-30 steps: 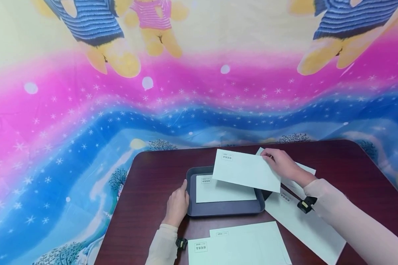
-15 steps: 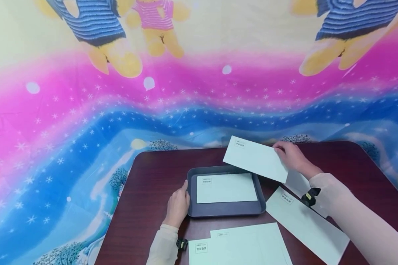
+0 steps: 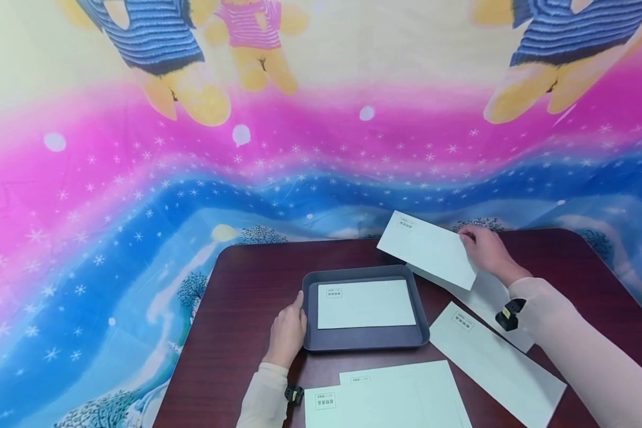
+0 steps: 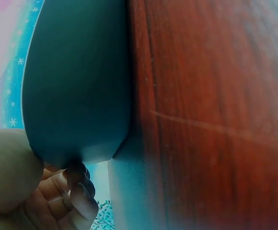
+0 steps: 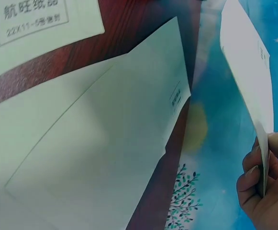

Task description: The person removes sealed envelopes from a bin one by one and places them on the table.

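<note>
At the left end of a dark grey tray [image 3: 366, 342], my left hand [image 3: 287, 333] holds its side. In the left wrist view, curled fingers [image 4: 83, 194] lie against the tray's wall. One white envelope [image 3: 364, 306] lies flat inside the tray. My right hand [image 3: 487, 249] pinches another white envelope [image 3: 430, 249] by its right end, tilted above the table's back edge. The right wrist view shows the thumb and fingers on either side of this raised envelope [image 5: 251, 72]. Below it, a further envelope [image 3: 489, 300] lies on the table, partly covered by the hand and arm.
Right of the tray, a white envelope [image 3: 497, 362] lies slanted. Overlapping envelopes [image 3: 390, 395] lie at the front, cut off by the frame. The dark red wooden table [image 3: 251, 285] ends before a printed cloth backdrop [image 3: 299, 148].
My right hand has carried its envelope from over the tray to the right and back, uncovering the envelope in the tray. My left hand has stayed at the tray's side.
</note>
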Motion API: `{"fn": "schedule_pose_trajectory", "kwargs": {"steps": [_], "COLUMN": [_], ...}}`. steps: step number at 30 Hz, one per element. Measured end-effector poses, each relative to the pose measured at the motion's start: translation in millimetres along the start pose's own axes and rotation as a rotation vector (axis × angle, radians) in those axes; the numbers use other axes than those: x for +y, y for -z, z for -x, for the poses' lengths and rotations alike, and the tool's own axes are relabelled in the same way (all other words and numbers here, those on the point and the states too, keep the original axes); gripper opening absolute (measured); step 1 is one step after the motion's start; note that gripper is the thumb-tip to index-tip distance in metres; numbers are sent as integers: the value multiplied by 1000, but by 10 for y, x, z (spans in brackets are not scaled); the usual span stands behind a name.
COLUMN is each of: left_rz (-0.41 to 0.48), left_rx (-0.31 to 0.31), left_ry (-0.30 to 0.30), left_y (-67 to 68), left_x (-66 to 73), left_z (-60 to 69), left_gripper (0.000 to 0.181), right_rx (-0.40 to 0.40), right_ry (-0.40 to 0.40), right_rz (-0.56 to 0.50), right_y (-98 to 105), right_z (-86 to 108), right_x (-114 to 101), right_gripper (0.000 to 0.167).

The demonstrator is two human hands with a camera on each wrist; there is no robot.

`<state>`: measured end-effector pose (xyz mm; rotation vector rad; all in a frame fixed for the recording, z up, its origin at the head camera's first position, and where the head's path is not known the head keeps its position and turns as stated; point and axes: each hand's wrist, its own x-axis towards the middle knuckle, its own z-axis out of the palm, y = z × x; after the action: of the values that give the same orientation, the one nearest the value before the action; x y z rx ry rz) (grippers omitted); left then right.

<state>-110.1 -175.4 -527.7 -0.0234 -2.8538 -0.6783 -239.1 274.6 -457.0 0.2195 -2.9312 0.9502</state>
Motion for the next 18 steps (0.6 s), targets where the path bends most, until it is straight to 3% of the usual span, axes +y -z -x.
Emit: {"fn": "schedule_pose_trajectory", "kwargs": {"steps": [11, 18], "left_rz": [2, 2], "left_rx": [1, 14], "left_ry": [8, 5], "left_y": [-2, 2], "left_x": [9, 14], "left_z": [-3, 7], "left_gripper": [46, 46], "right_rx": [28, -28], "right_ry": [-7, -5], "right_rz": [46, 77], "right_y": [-60, -134], "right_z": [-39, -81], "right_x": [168, 181], "right_gripper": [25, 28]}}
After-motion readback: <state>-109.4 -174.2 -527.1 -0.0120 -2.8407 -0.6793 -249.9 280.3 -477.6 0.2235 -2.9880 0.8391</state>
